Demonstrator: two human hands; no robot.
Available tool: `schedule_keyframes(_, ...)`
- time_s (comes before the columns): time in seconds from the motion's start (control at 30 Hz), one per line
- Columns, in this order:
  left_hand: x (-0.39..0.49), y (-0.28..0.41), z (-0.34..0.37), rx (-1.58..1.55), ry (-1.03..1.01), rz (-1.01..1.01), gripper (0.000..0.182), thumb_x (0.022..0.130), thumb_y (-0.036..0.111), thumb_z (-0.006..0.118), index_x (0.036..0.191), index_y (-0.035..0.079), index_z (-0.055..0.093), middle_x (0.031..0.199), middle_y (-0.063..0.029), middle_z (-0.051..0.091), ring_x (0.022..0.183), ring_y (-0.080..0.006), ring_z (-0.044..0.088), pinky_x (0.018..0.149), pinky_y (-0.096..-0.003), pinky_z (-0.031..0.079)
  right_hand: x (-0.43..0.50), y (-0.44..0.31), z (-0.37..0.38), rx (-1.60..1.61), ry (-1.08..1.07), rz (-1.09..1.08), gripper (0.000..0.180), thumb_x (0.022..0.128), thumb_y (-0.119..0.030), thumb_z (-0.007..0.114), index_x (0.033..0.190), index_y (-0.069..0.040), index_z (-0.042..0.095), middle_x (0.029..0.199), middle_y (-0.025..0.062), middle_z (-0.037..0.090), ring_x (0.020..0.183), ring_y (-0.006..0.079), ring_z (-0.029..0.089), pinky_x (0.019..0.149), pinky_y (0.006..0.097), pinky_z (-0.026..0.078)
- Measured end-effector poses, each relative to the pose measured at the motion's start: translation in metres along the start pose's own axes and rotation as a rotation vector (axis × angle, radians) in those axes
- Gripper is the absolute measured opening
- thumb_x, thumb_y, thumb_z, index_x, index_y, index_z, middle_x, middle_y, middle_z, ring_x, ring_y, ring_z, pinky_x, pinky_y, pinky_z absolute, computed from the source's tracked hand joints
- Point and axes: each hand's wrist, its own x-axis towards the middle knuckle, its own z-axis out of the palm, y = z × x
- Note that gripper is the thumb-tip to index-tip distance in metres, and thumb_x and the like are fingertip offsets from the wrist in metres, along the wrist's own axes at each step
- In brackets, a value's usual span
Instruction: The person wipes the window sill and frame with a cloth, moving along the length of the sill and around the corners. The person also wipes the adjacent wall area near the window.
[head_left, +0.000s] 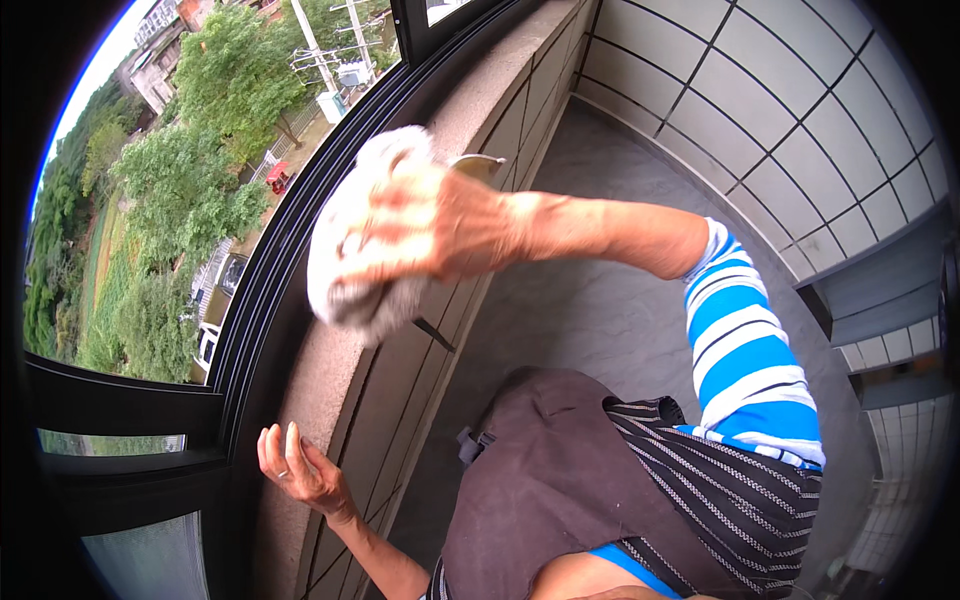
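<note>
My right hand (442, 225) is closed around a bunched, pale cloth (337, 289), blurred by motion, over the speckled stone windowsill (480, 97) and beside the black window track. A thin, curved yellowish piece (478, 166) shows just behind that hand; what it is I cannot tell. Lower left, my left hand (304, 472) has its fingers partly bent and apart, holds nothing, and is over the near end of the sill. A ring sits on one of its fingers.
The black sliding window frame (300, 195) borders an open view of trees, a utility pole and vehicles far below. Under the sill runs a tiled wall (420, 375); a grey floor (585, 307) lies beside it. White tiles with dark joints cover the far wall (750, 97).
</note>
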Motion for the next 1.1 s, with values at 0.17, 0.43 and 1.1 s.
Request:
schedule_keyframes(0.17,-0.001,-0.003,0.016,0.058,0.048,-0.159,0.027,0.083,-0.008,0.064,0.11,-0.003,0.067,0.121,-0.0182,0.059,0.116,-0.036,0.055,0.099,-0.0466,0.046,0.023,-0.054,0.082,0.424,-0.189,-0.152,0.04,0.079,-0.027,0.063,0.119,-0.031,0.064,0.115,0.0062,0.06,0.109,0.0263,0.058,0.09,0.0484,0.046)
schedule_keyframes(0.43,-0.003,-0.001,0.022,0.254,-0.048,-0.307,0.018,0.085,-0.004,0.065,0.102,0.0,0.069,0.114,-0.0149,0.061,0.113,-0.0332,0.056,0.097,-0.0431,0.047,-0.003,0.039,0.105,0.479,-0.309,-0.012,0.054,0.061,-0.007,0.073,0.112,-0.024,0.068,0.107,0.0027,0.062,0.1,0.0264,0.058,0.088,0.0392,0.05)
schedule_keyframes(1.1,0.001,0.003,0.029,0.419,0.006,-0.413,0.012,0.085,-0.001,0.067,0.098,0.001,0.069,0.107,-0.0135,0.064,0.107,-0.0319,0.06,0.094,-0.0415,0.048,-0.309,0.386,-0.008,-0.44,-0.255,1.415,0.046,0.085,-0.025,0.055,0.129,-0.029,0.064,0.116,0.017,0.07,0.11,0.0385,0.065,0.094,0.0452,0.051)
